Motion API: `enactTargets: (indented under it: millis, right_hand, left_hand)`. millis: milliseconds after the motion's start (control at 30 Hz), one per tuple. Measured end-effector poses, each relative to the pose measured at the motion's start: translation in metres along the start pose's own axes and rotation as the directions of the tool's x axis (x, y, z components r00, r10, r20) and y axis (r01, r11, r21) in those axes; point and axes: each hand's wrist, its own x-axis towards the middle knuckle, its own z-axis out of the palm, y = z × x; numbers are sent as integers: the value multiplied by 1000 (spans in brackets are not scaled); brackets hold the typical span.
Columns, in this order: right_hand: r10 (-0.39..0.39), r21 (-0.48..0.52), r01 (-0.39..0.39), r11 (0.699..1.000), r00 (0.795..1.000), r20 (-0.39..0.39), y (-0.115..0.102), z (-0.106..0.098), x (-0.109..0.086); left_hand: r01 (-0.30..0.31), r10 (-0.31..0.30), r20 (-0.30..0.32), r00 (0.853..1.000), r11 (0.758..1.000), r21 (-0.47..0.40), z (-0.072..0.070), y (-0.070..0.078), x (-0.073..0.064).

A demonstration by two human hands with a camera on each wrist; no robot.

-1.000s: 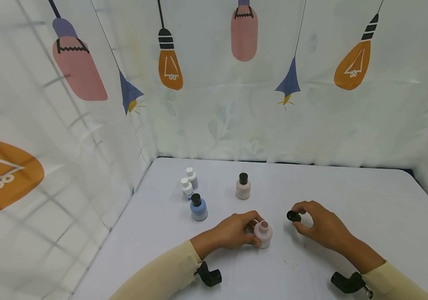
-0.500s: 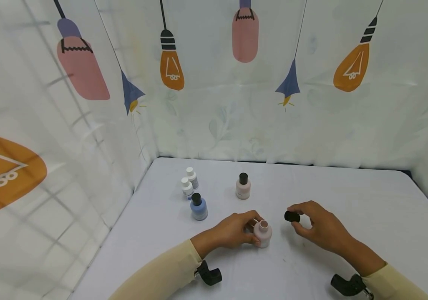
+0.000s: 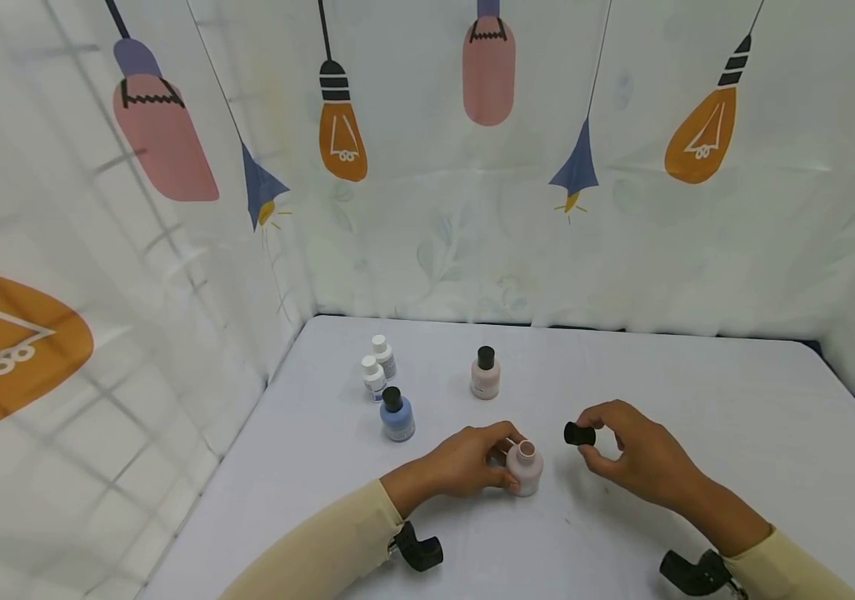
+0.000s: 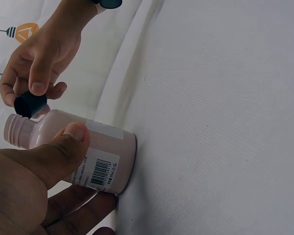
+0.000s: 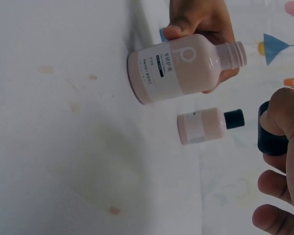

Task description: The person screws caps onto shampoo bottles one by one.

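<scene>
My left hand (image 3: 465,462) grips a small pale pink bottle (image 3: 526,472) that stands uncapped on the table, its threaded neck bare. In the left wrist view the thumb presses beside a barcode label (image 4: 99,169) on the bottle. To the right of it, my right hand (image 3: 645,454) pinches a black screw cap (image 3: 580,434) between thumb and fingers, held above the table and apart from the bottle. The right wrist view shows the cap (image 5: 272,132) at the right edge and the bottle's printed front label (image 5: 159,71).
A second pink bottle (image 3: 485,375) with a black cap stands farther back. At the left are a blue bottle (image 3: 397,418) with a black cap and two white bottles (image 3: 374,378). Small pinkish spots (image 5: 114,210) mark the white tabletop (image 3: 697,383). A patterned curtain hangs behind.
My right hand has turned the black cap and shifted it slightly left, so its side now faces the head camera. The left hand and the pink bottle have stayed in place.
</scene>
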Motion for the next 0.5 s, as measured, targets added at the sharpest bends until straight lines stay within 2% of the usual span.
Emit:
enactTargets:
  millis: [100,233,500]
  right_hand:
    - [-63,9,63,998,998,-16,0,-1,2]
    - [-108,29,108,994,994,-19,-1,-2,5]
    - [-110,47,111,993,993,-34,-9,-3,6]
  left_hand:
    - [-6,6,0,1000,1000,4,0,-1,0]
    - [-13,13,-2,1000,1000,7,0,-1,0]
    - [4,-4,1,1000,1000,17,0,0,1]
